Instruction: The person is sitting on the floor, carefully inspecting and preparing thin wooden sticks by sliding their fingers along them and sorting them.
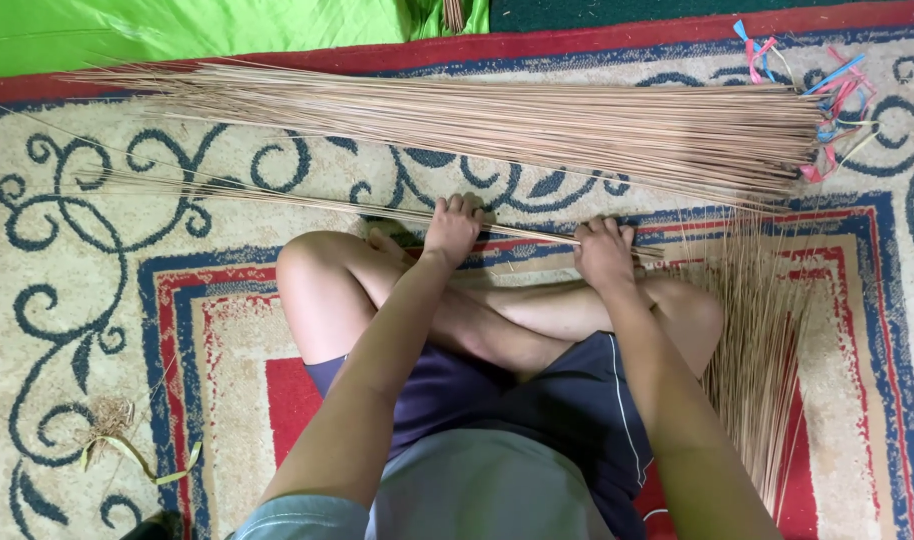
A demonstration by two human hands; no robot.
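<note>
I sit cross-legged on a patterned rug (pixel 97 300). My left hand (pixel 451 228) and my right hand (pixel 604 250) both close around a thin bundle of long tan sticks (pixel 277 197) that lies across the rug in front of my knees, its thin ends fanning out to the left. A much larger pile of the same sticks (pixel 497 120) lies farther away, parallel to it, with its thick ends at the right.
Pink and blue plastic strips (pixel 827 100) lie at the big pile's right end. More sticks (pixel 762 380) lie by my right knee, pointing toward me. A small tuft of fibre with a yellow strip (pixel 117 430) sits at lower left. Green fabric (pixel 177 25) borders the rug's far edge.
</note>
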